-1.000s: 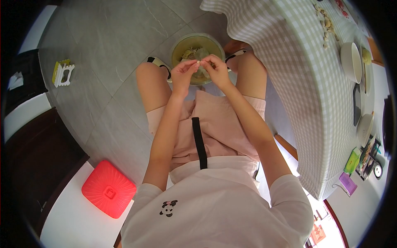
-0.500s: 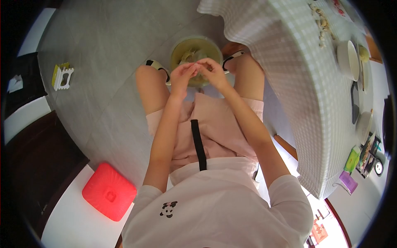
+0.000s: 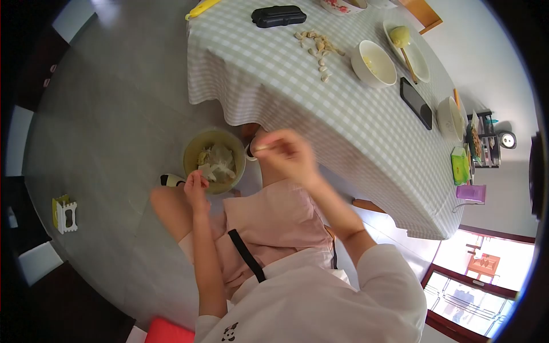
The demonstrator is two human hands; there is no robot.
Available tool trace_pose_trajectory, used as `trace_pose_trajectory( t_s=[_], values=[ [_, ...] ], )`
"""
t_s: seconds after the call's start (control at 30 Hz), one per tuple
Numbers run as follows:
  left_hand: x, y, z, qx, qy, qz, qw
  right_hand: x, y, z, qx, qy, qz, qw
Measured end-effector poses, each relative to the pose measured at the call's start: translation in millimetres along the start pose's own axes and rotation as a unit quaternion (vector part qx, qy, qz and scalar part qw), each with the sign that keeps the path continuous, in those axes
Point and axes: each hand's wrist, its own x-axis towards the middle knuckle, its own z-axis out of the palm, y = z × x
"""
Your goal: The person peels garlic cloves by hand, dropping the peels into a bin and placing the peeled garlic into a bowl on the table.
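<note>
Just right of the round olive-green bin (image 3: 193, 151), the blurred right hand (image 3: 289, 155) pinches a small whitish piece (image 3: 261, 148). The left hand (image 3: 197, 187), fingers curled, is at the bin's near rim; whether it grips anything is unclear. Beyond the bin, pale clove-shaped pieces (image 3: 322, 45) dot the green-and-white check-draped worktop (image 3: 269, 57).

Bin (image 3: 235, 143) plastic-looking, smooth; bag (image 3: 220, 155) inside thin translucent film (crumpled, catching light); tablecloth (image 3: 320, 111) matt, soft-looking cloth; white bowl (image 3: 374, 64) smooth, glossy, ceramic-looking; phone (image 3: 416, 103) face smooth, glassy; shorts (image 3: 257, 220) matt cloth; floor (image 3: 108, 120) smooth tile, faint sheen.
</note>
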Motion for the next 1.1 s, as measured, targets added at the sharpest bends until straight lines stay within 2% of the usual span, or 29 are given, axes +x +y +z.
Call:
trace_pose_trajectory(
  t_s=[0.07, 0.1, 0.17, 0.23, 0.27, 0.33, 0.37, 0.43, 0.47, 0.53, 0.57, 0.63, 0.67, 0.73, 0.77, 0.83, 0.97, 1.07, 1.1],
  values=[
    [-4, 1, 3, -0.011, -0.006, 0.015, 1.0, 8, -58, -42, -0.172, 0.094, -0.109, 0.974],
    [-7, 5, 7, -0.01, -0.004, 0.023, 1.0, 16, -85, -60, -0.294, 0.172, -0.158, 0.927],
    [-8, 8, 10, -0.013, -0.004, 0.035, 0.999, 39, -110, -106, -0.388, 0.272, -0.179, 0.862],
    [-8, 9, 9, 0.068, -0.021, 0.057, 0.996, 56, -120, -142, -0.458, 0.296, -0.15, 0.825],
    [-8, 10, 8, 0.065, -0.019, 0.059, 0.996, 63, -121, -156, -0.458, 0.294, -0.153, 0.825],
    [-9, 12, 7, 0.04, -0.015, 0.014, 0.999, 71, -116, -175, -0.561, 0.231, -0.044, 0.793],
    [-7, 10, 6, 0.037, -0.013, 0.016, 0.999, 73, -112, -180, -0.561, 0.229, -0.048, 0.794],
    [-4, 7, 5, 0.019, -0.013, 0.048, 0.999, 78, -109, -178, -0.658, 0.222, -0.125, 0.708],
    [-3, 5, 3, 0.019, -0.007, 0.05, 0.999, 85, -107, -175, -0.656, 0.218, -0.128, 0.711],
    [-3, 2, 7, 0.031, 0.044, 0.053, 0.997, 97, -109, -160, -0.626, 0.198, -0.21, 0.724],
    [-2, 1, 5, 0.032, 0.045, 0.053, 0.997, 103, -106, -155, -0.626, 0.198, -0.21, 0.725],
    [1, 0, 1, 0.01, 0.018, 0.048, 0.999, 116, -102, -143, -0.626, 0.117, -0.187, 0.748],
    [3, 0, -2, 0.009, 0.019, 0.049, 0.999, 119, -102, -137, -0.626, 0.117, -0.188, 0.748],
    [3, 3, -8, 0.087, 0.081, -0.051, 0.992, 126, -106, -120, -0.628, 0.054, -0.153, 0.761],
    [5, 2, -11, 0.086, 0.083, -0.051, 0.991, 130, -104, -116, -0.628, 0.052, -0.154, 0.761],
    [8, -1, -14, -0.047, 0.089, -0.05, 0.994, 136, -96, -112, -0.604, -0.003, -0.095, 0.792],
    [9, -4, -12, -0.011, 0.083, -0.081, 0.993, 141, -83, -111, -0.64, -0.019, -0.076, 0.764],
    [11, -11, -13, 0.024, 0.058, -0.079, 0.995, 139, -80, -109, -0.616, -0.018, -0.094, 0.782],
    [7, -2, -8, 0.036, 0.028, -0.09, 0.995, 136, -81, -106, -0.573, 0.004, -0.11, 0.812]
  ],
)
